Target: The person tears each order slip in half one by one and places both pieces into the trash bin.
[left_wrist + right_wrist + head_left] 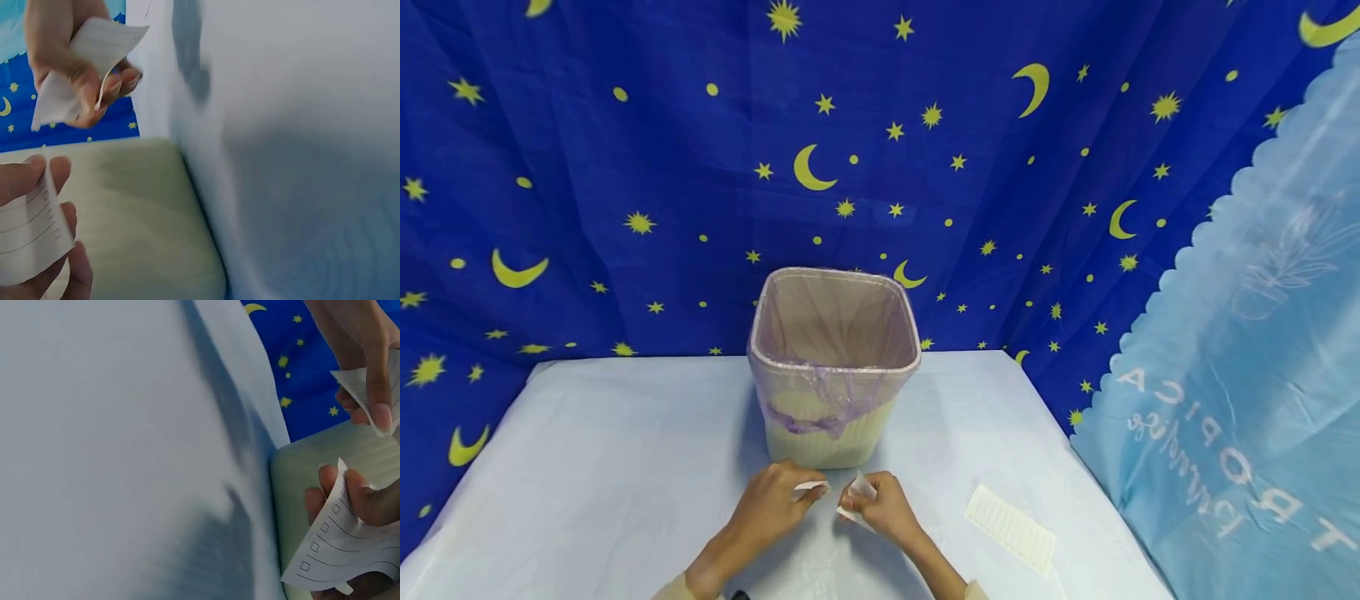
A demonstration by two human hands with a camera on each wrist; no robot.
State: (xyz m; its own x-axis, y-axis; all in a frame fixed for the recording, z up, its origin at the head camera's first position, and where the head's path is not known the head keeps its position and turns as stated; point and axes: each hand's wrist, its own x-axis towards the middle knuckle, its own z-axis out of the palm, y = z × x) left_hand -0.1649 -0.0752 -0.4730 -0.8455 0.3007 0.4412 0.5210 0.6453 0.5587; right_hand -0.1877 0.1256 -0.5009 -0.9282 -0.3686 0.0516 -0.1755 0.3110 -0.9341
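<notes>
My left hand pinches a piece of white lined paper between thumb and fingers. A second piece of paper, ruled with lines and small square boxes, is pinched in my right hand. The two pieces are apart, with a narrow gap between the hands. Both hands are held in front of a cream waste bin. A thin purple bag lines the bin and folds over its rim.
To the right of my right hand, a ruled white pad lies on the white-covered table. A dark blue curtain with moons and stars hangs behind the table. On the right hangs a light blue cloth with lettering.
</notes>
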